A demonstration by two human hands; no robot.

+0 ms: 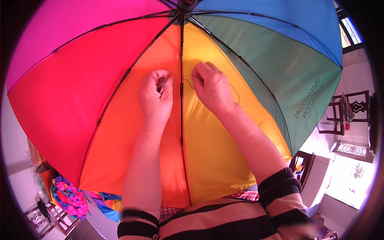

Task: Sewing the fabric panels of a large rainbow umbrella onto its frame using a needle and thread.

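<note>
An opened rainbow umbrella [224, 132] spreads before me with its inner side showing, black ribs fanning out from a hub at the top. My left hand [156, 94], over the orange panel, is closed round a small pointed metal tool [163, 83], perhaps thread snips; most of it is hidden in the palm. Over the yellow panel, my right hand [214, 86] is closed in a pinch on a dark thread [189, 83]. That thread runs from the middle rib [182, 90] to the fingers, and a loop of it curves out beyond the wrist. Whether a needle is in the pinch is hidden.
Bundled colourful cloth [70, 198] lies at the lower left, near a wooden chair [52, 218]. Another dark wooden chair [340, 116] stands at the right, with a bright doorway [352, 180] below it. Red checked cloth [246, 195] shows under the umbrella's near edge.
</note>
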